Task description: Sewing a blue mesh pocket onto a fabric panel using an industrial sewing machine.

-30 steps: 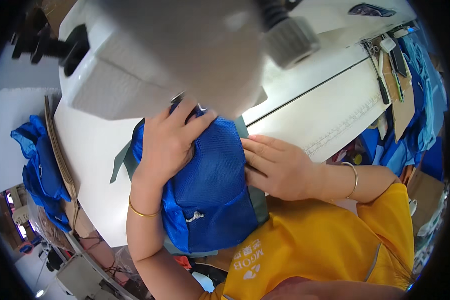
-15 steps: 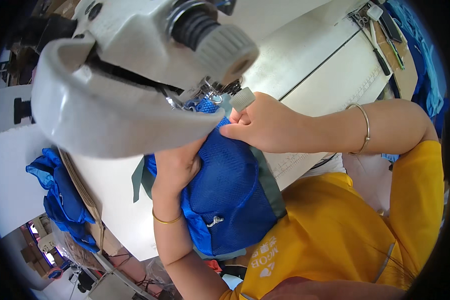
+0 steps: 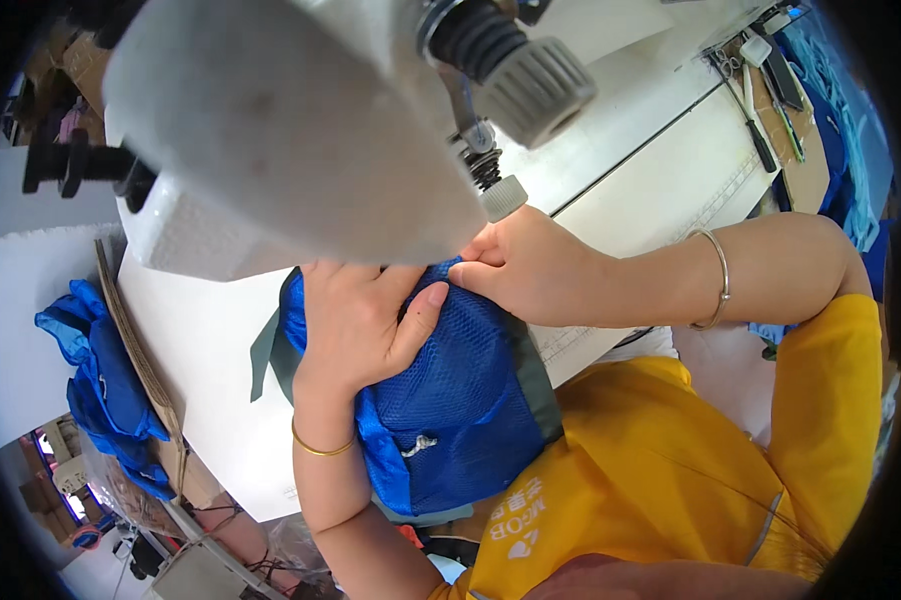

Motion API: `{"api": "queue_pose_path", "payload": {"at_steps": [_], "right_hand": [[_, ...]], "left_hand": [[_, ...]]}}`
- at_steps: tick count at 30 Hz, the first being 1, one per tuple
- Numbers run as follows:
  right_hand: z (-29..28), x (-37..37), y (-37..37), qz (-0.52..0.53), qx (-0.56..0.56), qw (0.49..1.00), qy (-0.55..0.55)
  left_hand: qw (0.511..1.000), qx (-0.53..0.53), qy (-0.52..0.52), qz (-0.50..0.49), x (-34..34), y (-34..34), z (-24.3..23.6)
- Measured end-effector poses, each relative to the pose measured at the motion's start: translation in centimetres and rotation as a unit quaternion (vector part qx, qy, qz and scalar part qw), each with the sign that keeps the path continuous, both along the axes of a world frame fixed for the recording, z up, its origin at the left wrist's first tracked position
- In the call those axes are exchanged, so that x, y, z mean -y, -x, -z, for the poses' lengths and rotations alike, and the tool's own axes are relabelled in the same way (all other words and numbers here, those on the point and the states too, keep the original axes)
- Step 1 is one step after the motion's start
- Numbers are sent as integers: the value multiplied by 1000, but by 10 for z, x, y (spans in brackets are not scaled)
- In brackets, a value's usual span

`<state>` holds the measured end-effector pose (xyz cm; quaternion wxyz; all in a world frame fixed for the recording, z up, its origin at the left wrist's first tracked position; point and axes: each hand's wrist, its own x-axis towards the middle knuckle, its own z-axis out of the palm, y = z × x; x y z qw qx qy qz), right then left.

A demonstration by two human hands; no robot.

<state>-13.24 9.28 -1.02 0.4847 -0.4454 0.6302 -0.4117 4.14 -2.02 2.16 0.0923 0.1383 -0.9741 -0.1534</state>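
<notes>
A blue mesh bag (image 3: pixel 460 370) with grey-green edging and a small whitish cord end lies on the white sewing machine table, hanging over toward my lap. My left hand (image 3: pixel 365 325) rests flat on its left part, thumb spread out over the mesh; the fingertips reach under the machine head. With thumb and fingers closed, my right hand (image 3: pixel 525 262) pinches the bag's upper right edge. The white sewing machine (image 3: pixel 300 140) covers the upper middle, and its needle and presser foot are hidden behind the head.
Folded blue fabric pieces (image 3: pixel 110 385) lie at the left, against a cardboard sheet (image 3: pixel 145 350). At the far right are a screwdriver (image 3: pixel 757 140), scissors (image 3: pixel 727 65) and light blue strips (image 3: pixel 840 130). A grey-green strip (image 3: pixel 263 352) sticks out left of the bag.
The machine head appears shifted right and now hides the needle area. My left hand has come more into view, its thumb now spread on the mesh. My right hand keeps its pinch.
</notes>
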Motion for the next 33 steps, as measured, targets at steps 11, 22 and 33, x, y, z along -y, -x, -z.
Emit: {"api": "queue_pose_path", "payload": {"at_steps": [11, 22, 33], "right_hand": [[-9, 8, 6, -41, -45, 998, -5], [-12, 14, 8, -41, -68, 996, -42], [2, 19, 12, -56, -115, 992, 5]], "left_hand": [[996, -16, 74, -44, -4, -1, 4], [995, -30, 75, -53, -8, 1, 5], [991, -35, 127, 24, -47, -15, -37]]}}
